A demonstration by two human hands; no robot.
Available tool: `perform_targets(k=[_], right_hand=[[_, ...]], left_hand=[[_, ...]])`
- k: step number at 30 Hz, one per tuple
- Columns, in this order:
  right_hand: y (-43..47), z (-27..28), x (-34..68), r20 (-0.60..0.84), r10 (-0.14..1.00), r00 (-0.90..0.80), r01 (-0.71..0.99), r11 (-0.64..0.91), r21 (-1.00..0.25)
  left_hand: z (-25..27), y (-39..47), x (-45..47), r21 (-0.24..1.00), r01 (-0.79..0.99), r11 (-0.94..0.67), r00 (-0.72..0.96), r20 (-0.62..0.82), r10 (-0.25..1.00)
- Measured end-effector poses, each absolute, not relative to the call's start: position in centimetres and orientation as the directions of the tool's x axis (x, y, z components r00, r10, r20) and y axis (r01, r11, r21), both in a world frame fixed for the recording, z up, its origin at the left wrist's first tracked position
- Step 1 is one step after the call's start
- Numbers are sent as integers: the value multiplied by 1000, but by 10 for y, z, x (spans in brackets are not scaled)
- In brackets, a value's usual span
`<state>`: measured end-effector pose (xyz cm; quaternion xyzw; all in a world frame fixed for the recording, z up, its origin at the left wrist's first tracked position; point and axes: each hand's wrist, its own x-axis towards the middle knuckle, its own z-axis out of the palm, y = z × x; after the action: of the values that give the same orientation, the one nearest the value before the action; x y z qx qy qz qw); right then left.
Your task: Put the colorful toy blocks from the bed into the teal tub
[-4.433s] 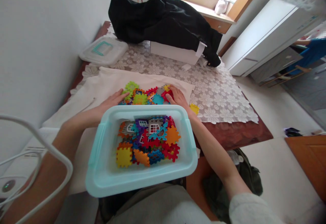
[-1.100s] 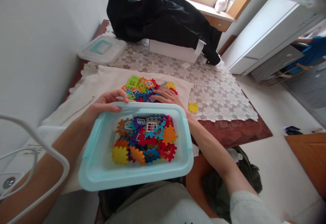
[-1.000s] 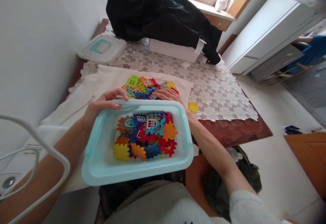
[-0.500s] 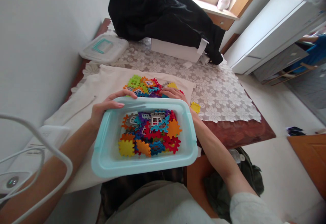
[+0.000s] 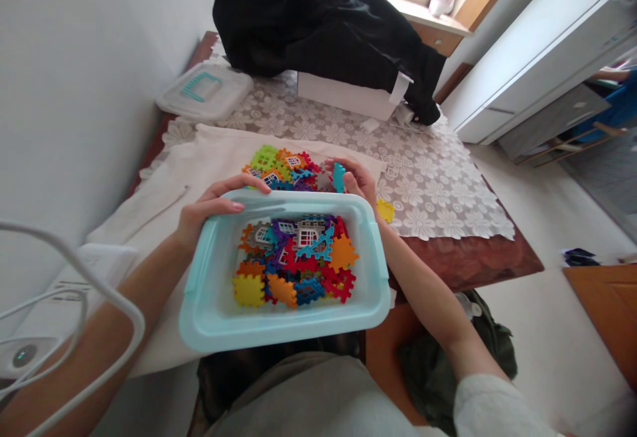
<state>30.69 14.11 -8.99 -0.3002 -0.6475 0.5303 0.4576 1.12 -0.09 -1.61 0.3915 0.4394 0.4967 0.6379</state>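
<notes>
A light-blue plastic bin (image 5: 209, 311) is tilted toward me at the table's near edge, with several toothed plastic building pieces in its bottom. My left hand (image 5: 216, 201) grips the bin's far left corner, thumb and fingers around the rim. Behind the bin, my right hand (image 5: 355, 178) is closed on a turquoise building piece (image 5: 339, 177) between fingers and thumb. Just left of it a pile of building pieces (image 5: 279, 166) in green, orange, red and blue lies on the cream cloth. The bin's wall hides the pile's near side.
A yellow piece (image 5: 385, 210) lies right of my right wrist. The bin's clear lid (image 5: 206, 91) rests at the back left. A black cloth (image 5: 323, 29) covers a white box at the back. White cables (image 5: 89, 274) hang at the left.
My right hand has lifted from the pile and turned, and a turquoise piece now shows in its fingers. My left hand stays on the bin's rim.
</notes>
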Motion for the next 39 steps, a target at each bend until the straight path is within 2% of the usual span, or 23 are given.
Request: perform_targets(k=[2, 3, 5, 8, 10, 12, 18, 21, 23, 26, 29, 33, 36, 39], right_hand=[[145, -89, 310, 245, 895, -372, -144, 206, -968], [147, -89, 312, 247, 895, -372, -113, 220, -969], [149, -87, 317, 296, 868, -398, 65, 349, -935], [152, -89, 321, 368, 791, -489, 430, 585, -687], [153, -92, 322, 323, 775, -543, 576, 624, -529], [155, -95, 323, 270, 777, -568, 634, 623, -458], [159, -92, 331, 164, 746, -646, 664, 654, -362], [161, -91, 332, 140, 746, -651, 665, 649, -369], [162, -92, 331, 152, 744, -651, 640, 645, -417], [162, -92, 326, 242, 766, -595, 564, 613, -554], [159, -85, 321, 353, 809, -469, 428, 558, -710], [148, -61, 322, 397, 841, -366, 218, 493, -842], [132, -35, 331, 457, 794, -401, 141, 546, -826], [115, -12, 341, 447, 711, -543, 219, 634, -742]], left_hand=[[-16, -2, 11, 935, -284, 210, 116, -184, 976], [-16, -2, 11, 936, -283, 210, 115, -184, 976], [-16, -3, 12, 938, -281, 203, 115, -177, 977], [-15, -2, 12, 941, -278, 193, 122, -165, 979], [-15, -2, 12, 942, -277, 188, 125, -159, 979], [-15, -2, 12, 943, -276, 186, 120, -158, 980], [-15, -1, 12, 949, -260, 181, 129, -151, 980], [-15, -1, 11, 949, -260, 177, 131, -147, 980], [-15, -1, 11, 950, -258, 178, 133, -148, 980], [-14, -1, 11, 951, -249, 181, 127, -153, 980], [-12, 0, 13, 950, -251, 186, 121, -160, 980], [-9, 0, 16, 949, -255, 185, 105, -163, 981], [-8, -1, 17, 951, -250, 183, 89, -166, 982], [-8, -1, 17, 952, -252, 175, 85, -158, 984]])
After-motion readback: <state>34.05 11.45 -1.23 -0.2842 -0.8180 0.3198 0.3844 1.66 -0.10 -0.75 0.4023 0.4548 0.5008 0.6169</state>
